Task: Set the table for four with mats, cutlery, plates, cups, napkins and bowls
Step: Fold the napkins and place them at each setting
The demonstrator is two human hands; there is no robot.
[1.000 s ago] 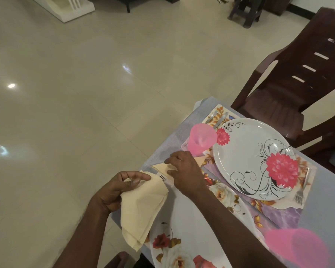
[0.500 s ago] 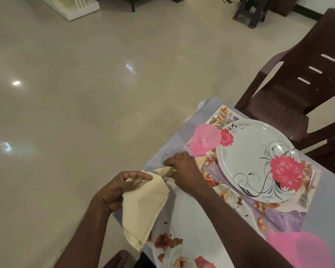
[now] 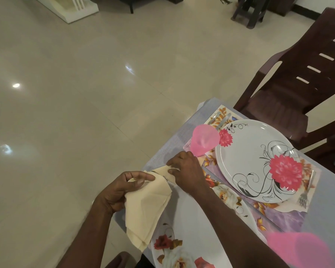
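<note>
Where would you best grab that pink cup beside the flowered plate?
Take the pink cup by its side wall, coming from the table-edge side to its left. It seems to stand upright, so the wall offers a wrap-around hold, while the plate crowds its right and the right hand sits just below it.

Two white round plates with flower prints show: one with pink flowers point(image 3: 259, 161), one with red roses point(image 3: 191, 233). Two pink plastic cups: one point(image 3: 204, 140), another blurred point(image 3: 298, 250). One cream cloth napkin point(image 3: 145, 209). One dark brown plastic chair point(image 3: 298, 89). One silver fork point(image 3: 306, 192).
</note>
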